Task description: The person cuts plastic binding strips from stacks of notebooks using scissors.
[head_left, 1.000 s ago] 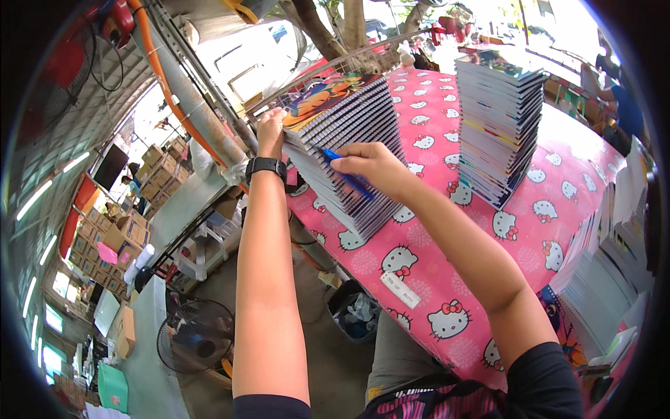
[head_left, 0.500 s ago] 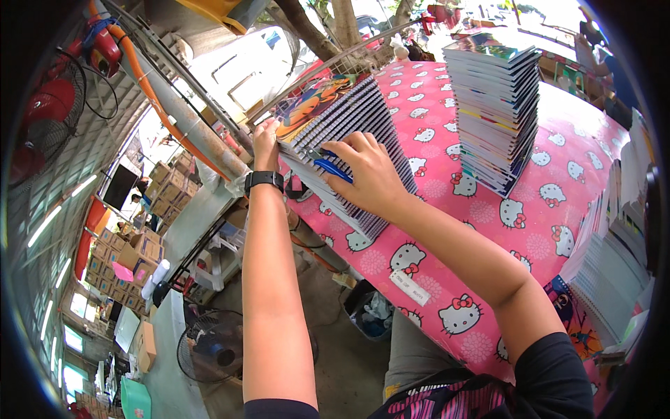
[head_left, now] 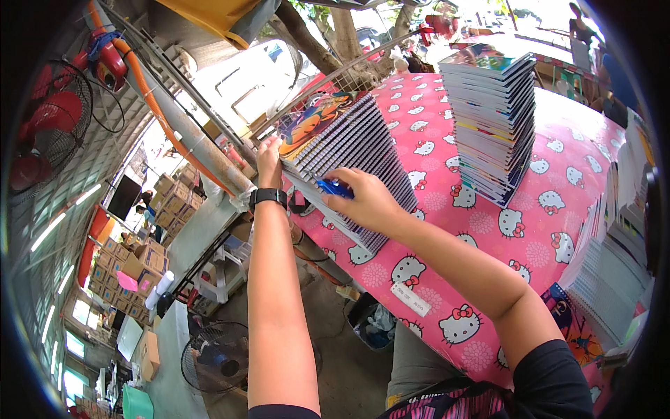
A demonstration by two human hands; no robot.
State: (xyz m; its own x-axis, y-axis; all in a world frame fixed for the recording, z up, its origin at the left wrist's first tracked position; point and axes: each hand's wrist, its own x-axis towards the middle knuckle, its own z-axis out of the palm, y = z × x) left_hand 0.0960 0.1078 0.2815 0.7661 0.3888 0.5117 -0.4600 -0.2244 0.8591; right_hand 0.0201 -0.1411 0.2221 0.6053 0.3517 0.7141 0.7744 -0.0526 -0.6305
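A tall stack of spiral notebooks [head_left: 359, 150] stands at the table's left edge, its coil bindings facing me in rows and an orange-and-purple cover on top. My left hand [head_left: 269, 164], with a black watch on its wrist, grips the stack's left corner; some of its fingertips are hidden. Closed around blue-handled pliers [head_left: 335, 187], my right hand [head_left: 366, 199] is held against the coils, about midway down the stack. The pliers' jaws are hidden from view.
A second tall notebook stack [head_left: 488, 119] stands farther right on the pink patterned tablecloth [head_left: 481, 227]. More notebooks [head_left: 607, 272] pile up at the right edge. A white label strip [head_left: 411, 299] lies near the front. Below are a bin [head_left: 373, 321] and a floor fan [head_left: 220, 356].
My right hand and the pliers have moved lower along the coils, and the pliers' jaws no longer show. My left hand stays at the stack's corner. The view has shifted slightly.
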